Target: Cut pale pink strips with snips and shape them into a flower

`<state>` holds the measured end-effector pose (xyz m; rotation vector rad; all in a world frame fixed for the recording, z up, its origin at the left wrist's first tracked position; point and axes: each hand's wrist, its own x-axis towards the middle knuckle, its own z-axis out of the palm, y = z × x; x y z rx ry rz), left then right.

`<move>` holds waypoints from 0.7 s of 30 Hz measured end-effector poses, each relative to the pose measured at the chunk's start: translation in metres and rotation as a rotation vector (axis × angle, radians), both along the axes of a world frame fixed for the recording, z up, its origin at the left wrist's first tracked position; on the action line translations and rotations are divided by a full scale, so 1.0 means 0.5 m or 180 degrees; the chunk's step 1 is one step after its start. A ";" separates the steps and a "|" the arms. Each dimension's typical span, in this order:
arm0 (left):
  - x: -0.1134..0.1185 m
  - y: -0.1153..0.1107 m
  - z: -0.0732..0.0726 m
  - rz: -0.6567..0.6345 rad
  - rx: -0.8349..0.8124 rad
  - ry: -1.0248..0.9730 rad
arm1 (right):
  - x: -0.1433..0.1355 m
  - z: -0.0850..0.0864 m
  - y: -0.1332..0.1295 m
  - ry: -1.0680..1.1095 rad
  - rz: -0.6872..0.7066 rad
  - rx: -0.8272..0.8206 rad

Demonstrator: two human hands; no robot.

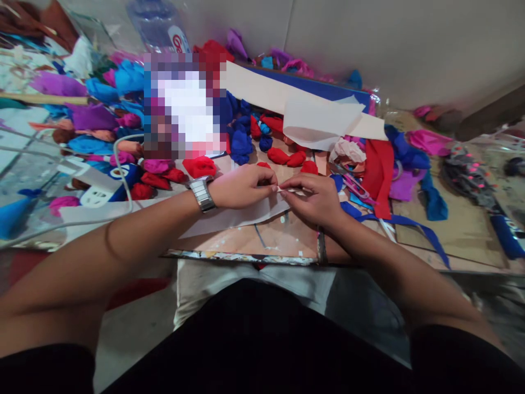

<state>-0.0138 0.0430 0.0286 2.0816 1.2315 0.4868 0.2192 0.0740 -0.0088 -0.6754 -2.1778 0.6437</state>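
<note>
My left hand (246,186), with a metal watch (202,194) on its wrist, is closed in a pinch just above the table's front part. Facing it, my right hand (314,198) pinches with thumb and forefinger. A thin white strip (279,189) shows between the fingertips of both hands; its ends are hidden by the fingers. Under my left hand and wrist lies a long white sheet (229,220). Red twisted fabric bundles (283,157) lie right behind the hands, with dark blue bundles (241,139) to their left.
Colourful fabric pieces (94,116) pile up on the left, along with a white cable (118,158). A large plastic bottle (158,24) and a pixelated bright area (188,106) stand behind. Cream board (254,87) lies at the back; red cloth (378,175) and blue ribbon (422,229) at right.
</note>
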 end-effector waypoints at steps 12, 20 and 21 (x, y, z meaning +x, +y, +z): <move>0.011 -0.015 -0.003 0.0358 0.0377 0.0004 | 0.000 -0.001 0.002 -0.0276 -0.0097 0.0434; 0.008 -0.004 -0.013 0.0365 -0.0068 -0.0523 | 0.001 0.002 0.007 -0.0355 0.0003 0.0823; 0.007 -0.002 -0.015 0.0359 -0.0127 -0.0586 | 0.002 0.002 0.007 -0.0354 0.0000 0.0874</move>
